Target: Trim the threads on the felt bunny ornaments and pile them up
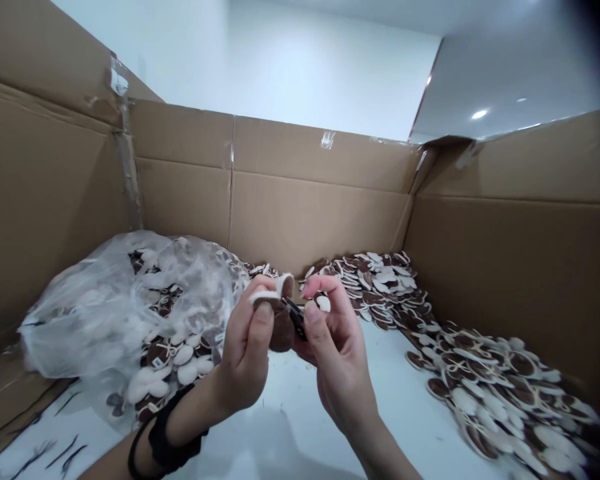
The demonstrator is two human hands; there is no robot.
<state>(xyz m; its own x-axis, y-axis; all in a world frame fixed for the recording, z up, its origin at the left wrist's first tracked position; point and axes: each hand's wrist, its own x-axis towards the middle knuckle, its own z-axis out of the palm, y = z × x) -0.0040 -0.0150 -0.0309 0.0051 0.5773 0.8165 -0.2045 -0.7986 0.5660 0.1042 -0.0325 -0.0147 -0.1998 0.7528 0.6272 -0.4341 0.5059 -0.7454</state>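
Note:
My left hand is closed on a brown and white plush piece, bent so its brown face and fuzzy white edge both show. The thumb presses on the brown side. Close against it, my right hand grips a small pair of black thread snips, thumb on one side and fingers curled behind. The tips of the snips touch or nearly touch the piece at its fold. Part of the snips is hidden by my right fingers. Both hands are raised over the white table.
A clear plastic bag at left spills similar plush pieces. Heaped plush pieces lie at the back right, with another pile along the right side. Tall cardboard walls enclose the table. Dark thread scraps lie front left.

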